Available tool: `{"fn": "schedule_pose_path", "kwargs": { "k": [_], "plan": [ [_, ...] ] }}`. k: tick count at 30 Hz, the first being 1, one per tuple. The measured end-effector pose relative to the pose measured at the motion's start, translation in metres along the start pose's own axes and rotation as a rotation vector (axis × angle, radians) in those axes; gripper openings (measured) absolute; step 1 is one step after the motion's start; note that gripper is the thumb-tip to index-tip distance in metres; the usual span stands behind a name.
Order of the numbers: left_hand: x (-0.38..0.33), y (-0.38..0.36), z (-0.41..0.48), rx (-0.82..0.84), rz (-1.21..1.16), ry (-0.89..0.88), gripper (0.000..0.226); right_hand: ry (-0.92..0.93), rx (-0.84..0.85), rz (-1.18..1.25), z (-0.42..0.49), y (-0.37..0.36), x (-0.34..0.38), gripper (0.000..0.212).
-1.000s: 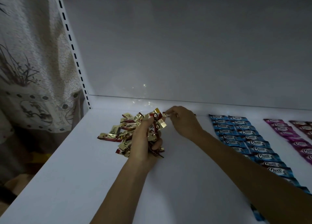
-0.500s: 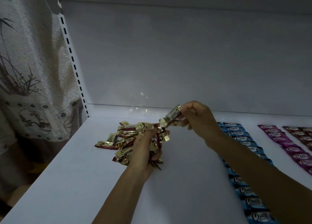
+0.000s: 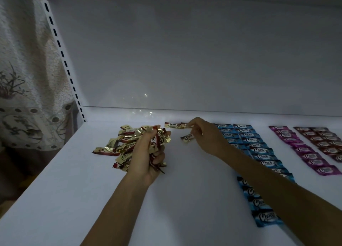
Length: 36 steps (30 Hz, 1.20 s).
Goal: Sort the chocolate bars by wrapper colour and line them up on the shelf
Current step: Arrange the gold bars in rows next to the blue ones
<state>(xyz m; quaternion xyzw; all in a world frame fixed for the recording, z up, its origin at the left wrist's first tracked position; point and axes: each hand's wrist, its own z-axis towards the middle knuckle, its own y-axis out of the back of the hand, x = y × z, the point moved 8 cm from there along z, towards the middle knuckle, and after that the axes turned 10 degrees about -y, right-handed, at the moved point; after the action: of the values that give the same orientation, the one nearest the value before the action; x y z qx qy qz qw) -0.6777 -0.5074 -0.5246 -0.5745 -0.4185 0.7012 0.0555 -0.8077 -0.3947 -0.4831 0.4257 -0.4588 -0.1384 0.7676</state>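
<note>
My left hand [image 3: 148,153] grips a bunch of gold-wrapped chocolate bars [image 3: 159,136] above a loose pile of gold bars [image 3: 118,145] on the white shelf [image 3: 185,199]. My right hand [image 3: 205,134] pinches one gold bar [image 3: 187,138] just over the shelf. Two gold bars [image 3: 173,125] lie flat near the back, the right one partly under my fingers. Blue bars [image 3: 255,149] run in two lined-up columns to the right, partly hidden by my right forearm. Further right lie a magenta column [image 3: 307,153] and a dark red column [image 3: 325,140].
The shelf's white back wall [image 3: 185,60] rises behind the bars. A slotted upright rail [image 3: 64,60] marks the shelf's left end, with a patterned curtain [image 3: 24,79] beyond it. The shelf's left edge drops off near the pile.
My right hand pulled a gold bar out of the bunch in my left hand, lifted it, then brought it down to the shelf beside the two gold bars lying near the back.
</note>
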Motion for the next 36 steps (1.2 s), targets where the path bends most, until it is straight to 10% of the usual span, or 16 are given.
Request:
{"fn": "schedule_pose_path", "kwargs": {
  "k": [12,17,22,29,36],
  "plan": [
    [0.000,0.003,0.003,-0.008,-0.021,-0.002,0.020,0.328,0.074,-0.472,-0.022,-0.048,0.031,0.039],
    [-0.003,0.003,0.005,0.000,-0.080,-0.023,0.025,0.203,0.060,-0.583,-0.008,-0.060,0.031,0.063],
    [-0.001,0.006,0.005,-0.008,-0.042,-0.013,0.040,0.134,0.051,-0.542,0.010,-0.061,0.027,0.042],
    [-0.006,0.006,0.005,-0.025,0.094,-0.065,0.019,-0.128,0.073,0.643,-0.013,-0.016,0.053,0.040],
    [-0.012,0.002,-0.001,-0.027,0.123,-0.092,0.016,-0.236,0.201,0.656,-0.039,-0.020,0.058,0.020]
  ]
}}
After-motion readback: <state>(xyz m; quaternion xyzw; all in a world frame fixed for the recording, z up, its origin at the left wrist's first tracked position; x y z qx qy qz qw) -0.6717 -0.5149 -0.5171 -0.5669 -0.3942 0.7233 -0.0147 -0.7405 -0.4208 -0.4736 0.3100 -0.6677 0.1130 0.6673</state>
